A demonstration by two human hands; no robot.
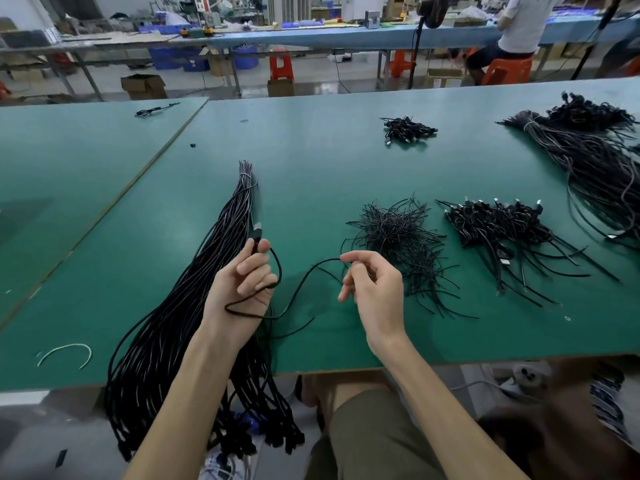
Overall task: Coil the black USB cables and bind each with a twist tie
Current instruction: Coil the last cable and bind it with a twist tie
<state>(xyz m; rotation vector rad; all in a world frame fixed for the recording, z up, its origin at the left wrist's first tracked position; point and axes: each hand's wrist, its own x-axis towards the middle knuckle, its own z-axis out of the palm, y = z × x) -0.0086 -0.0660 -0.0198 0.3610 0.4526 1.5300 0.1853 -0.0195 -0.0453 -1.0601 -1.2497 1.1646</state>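
Green matting covers the workbench [311,157], and the black USB cable [304,277] being worked hangs just above it at lower centre, strung between the person's two hands. The left hand [244,280] grips the plug end between thumb and curled fingers, and a loop of the cable runs round the palm and down past the wrist. The right hand [374,285] pinches the cable between thumb and forefinger, with the other fingers loosely bent.

Behind the left forearm lies a long bundle of uncoiled cables [180,306], bound near its top at centre frame, its plug ends spilling over the near edge of the bench. Just beyond the right hand sits a tangle of black twist ties [398,233], partly hidden by the knuckles. To the right of that is a heap of coiled cables [495,223], and a smaller heap [408,128] lies farther up. A second large bundle [588,157] sprawls at the right edge. A curved white tie [65,351] lies at lower left. At upper right another person [519,26] sits on an orange stool [507,69] at a blue bench.
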